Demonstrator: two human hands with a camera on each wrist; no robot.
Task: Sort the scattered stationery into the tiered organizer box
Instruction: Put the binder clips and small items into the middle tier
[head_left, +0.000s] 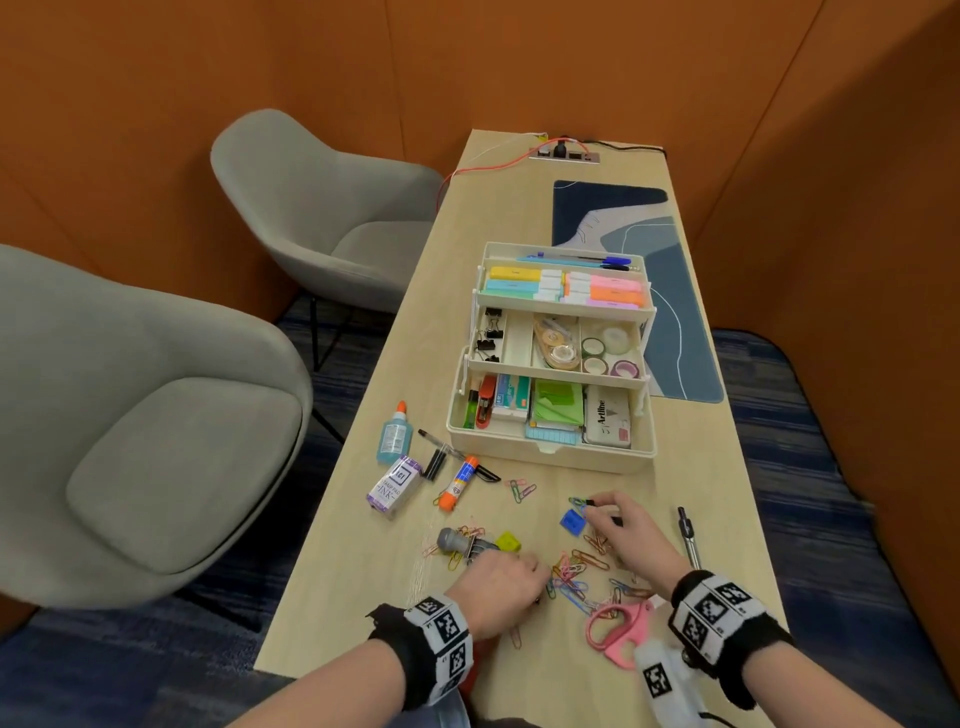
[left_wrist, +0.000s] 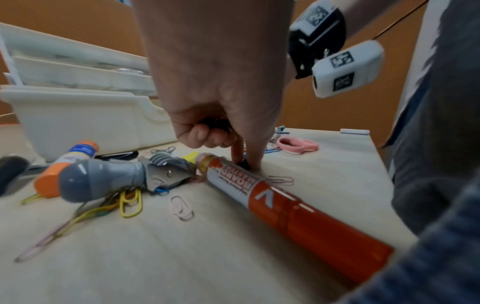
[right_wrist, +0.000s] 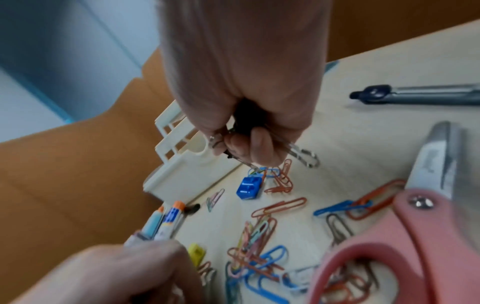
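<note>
The cream tiered organizer box (head_left: 550, 457) stands open in mid-table, its three tiers holding highlighters, tapes, binder clips and notes. In front of it lie coloured paper clips (head_left: 576, 571). My right hand (head_left: 597, 506) is raised just above the table past them; in the right wrist view its fingers (right_wrist: 259, 144) pinch a black binder clip with silver wire handles. My left hand (left_wrist: 245, 164) keeps a black clip in its curled fingers, while thumb and forefinger pinch another small black clip on the table beside an orange board marker (left_wrist: 285, 207).
Pink scissors (head_left: 621, 626) lie at the near right with a pen (head_left: 689, 538) beyond. A blue sharpener (head_left: 573, 521), yellow sharpener (head_left: 508, 541), grey bottle (head_left: 454, 540), glue stick (head_left: 457, 483), liquid glue (head_left: 395, 434) and ink box (head_left: 393, 486) lie left. Grey chairs (head_left: 156, 441) stand beside the table.
</note>
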